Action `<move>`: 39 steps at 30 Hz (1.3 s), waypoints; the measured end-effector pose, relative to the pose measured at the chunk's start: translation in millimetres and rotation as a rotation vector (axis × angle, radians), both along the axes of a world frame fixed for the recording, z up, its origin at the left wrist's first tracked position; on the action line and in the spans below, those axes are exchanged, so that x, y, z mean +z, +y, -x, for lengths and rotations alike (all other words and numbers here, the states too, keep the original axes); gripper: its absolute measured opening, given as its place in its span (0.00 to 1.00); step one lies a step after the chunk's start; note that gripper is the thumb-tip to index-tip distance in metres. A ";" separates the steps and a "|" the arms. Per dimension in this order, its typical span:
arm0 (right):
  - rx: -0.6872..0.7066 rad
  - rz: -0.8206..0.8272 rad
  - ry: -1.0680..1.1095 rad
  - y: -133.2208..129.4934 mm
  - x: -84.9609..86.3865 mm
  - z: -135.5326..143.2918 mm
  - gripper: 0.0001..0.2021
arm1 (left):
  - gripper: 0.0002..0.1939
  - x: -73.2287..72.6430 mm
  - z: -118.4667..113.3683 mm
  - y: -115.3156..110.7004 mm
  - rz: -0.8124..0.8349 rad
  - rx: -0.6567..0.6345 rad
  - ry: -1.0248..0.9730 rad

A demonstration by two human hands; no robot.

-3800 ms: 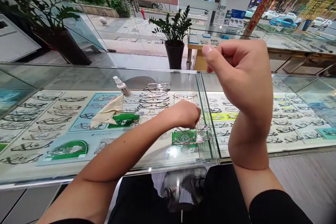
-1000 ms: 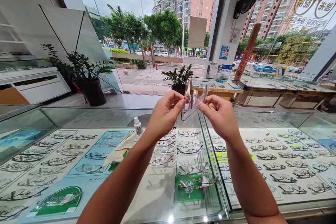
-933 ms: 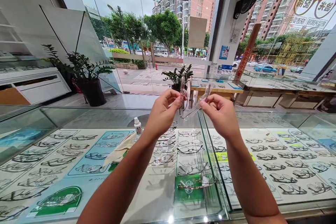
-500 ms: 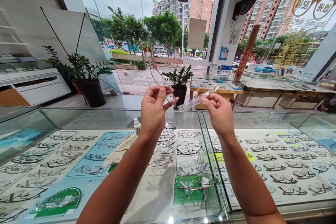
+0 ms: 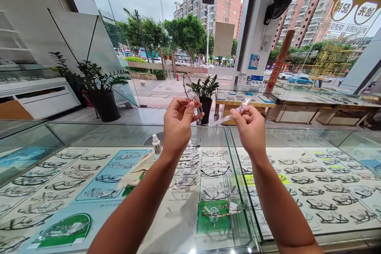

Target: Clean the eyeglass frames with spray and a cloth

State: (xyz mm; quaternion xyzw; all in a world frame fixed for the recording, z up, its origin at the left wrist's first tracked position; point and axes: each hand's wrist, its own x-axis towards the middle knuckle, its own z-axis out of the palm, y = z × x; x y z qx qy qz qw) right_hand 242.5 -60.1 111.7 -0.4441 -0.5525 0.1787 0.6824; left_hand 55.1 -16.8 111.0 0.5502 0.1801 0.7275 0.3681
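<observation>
My left hand [image 5: 178, 127], raised above the glass counter, pinches a pair of thin-rimmed eyeglasses [image 5: 193, 95] between thumb and fingers. The glasses are turned almost edge-on, one rim pointing up. To the right, my right hand [image 5: 251, 131] is closed on a clear plastic sleeve [image 5: 222, 120]. One end of the sleeve sticks up past the fingers; the other slants down leftward, close to the glasses. Whether a temple arm lies inside the sleeve, I cannot tell.
Under my arms stretches a glass display counter [image 5: 166, 242] with many eyeglasses in rows. A small white bottle [image 5: 156, 144] and a beige cloth [image 5: 137, 170] are left of centre. Beyond are potted plants [image 5: 102, 103], a wooden table [image 5: 222, 108] and a glass front.
My left hand has shifted slightly right with the eyeglasses, which have turned more edge-on. The plastic sleeve now looks narrower; my right hand has barely moved.
</observation>
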 end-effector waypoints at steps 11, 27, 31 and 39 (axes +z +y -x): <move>0.211 0.124 -0.050 12.6 -11.4 4.7 0.19 | 0.15 0.1 -2.3 -2.1 -0.047 0.025 -0.012; 0.306 0.165 -0.471 -41.7 16.2 -10.3 0.16 | 0.13 1.2 -2.2 -4.3 -0.079 0.071 0.109; 0.307 0.105 -0.489 -50.2 15.3 5.5 0.23 | 0.09 -4.4 -9.5 -9.0 -0.123 0.094 0.184; 0.320 0.124 -0.580 -45.0 11.8 15.2 0.29 | 0.07 -12.3 -16.6 -10.9 -0.179 0.148 0.261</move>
